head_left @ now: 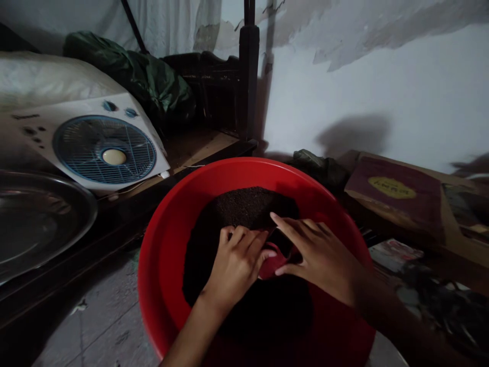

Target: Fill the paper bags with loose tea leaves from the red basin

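Note:
A large red plastic basin [168,229] sits on the floor in front of me, holding a heap of dark fine grains [244,209]. Both my hands are inside it. My left hand [237,262] lies palm down on the grains with its fingers stretched to the right. My right hand [317,252] lies beside it, fingers spread and pointing left, fingertips on the grains. Between the two hands a patch of the basin's red bottom [273,262] shows where the grains are pushed aside. Neither hand grips anything.
A white box fan with a blue grille [103,148] lies tilted at the left, a metal tray [38,219] below it. Dark wooden furniture [229,92] and green cloth [153,81] stand behind. A maroon box [397,191] and clutter lie at the right.

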Motion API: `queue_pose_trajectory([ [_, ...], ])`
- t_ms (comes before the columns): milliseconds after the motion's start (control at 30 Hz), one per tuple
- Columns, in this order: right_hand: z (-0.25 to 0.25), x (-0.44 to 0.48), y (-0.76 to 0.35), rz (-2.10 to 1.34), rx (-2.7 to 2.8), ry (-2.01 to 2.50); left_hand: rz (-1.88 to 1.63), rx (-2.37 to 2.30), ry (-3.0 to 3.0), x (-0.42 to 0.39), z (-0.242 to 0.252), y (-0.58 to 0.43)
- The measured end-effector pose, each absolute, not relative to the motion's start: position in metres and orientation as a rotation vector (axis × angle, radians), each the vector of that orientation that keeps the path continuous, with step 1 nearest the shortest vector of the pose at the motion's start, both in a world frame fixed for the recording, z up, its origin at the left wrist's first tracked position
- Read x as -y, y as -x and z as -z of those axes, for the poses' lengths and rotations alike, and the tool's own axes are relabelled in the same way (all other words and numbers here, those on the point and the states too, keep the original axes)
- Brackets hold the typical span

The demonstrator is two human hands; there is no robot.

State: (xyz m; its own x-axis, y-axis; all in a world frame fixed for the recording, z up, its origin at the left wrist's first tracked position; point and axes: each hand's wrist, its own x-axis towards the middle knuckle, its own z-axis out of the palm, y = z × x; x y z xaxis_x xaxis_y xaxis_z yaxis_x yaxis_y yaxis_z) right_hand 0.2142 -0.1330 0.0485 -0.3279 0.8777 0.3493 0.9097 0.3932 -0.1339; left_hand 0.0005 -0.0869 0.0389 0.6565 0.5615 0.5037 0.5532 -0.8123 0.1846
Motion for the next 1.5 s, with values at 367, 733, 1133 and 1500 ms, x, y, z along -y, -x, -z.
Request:
queue_pose_trajectory([
  [367, -0.043, 0.13, -0.216, -0.252, 2.14, 1.6, -0.773, -1.1, -2.791, 0.078, -0.037, 0.01],
  [733, -0.028, 0.126, -0.226, 0.134, 2.256, 1.293, -0.769, -0.917, -2.787, 0.087, -0.04, -0.004],
  [1133, -0.019, 0.131, -0.224, 0.26, 2.21, 1.084, -0.743, -0.95, -2.79, 0.093, -0.033, -0.011],
  [1500, -0.05, 0.132, -0.206, 0.229, 2.391, 1.391, -0.902, -0.948, -2.839, 0.091, -0.026, -0.011],
])
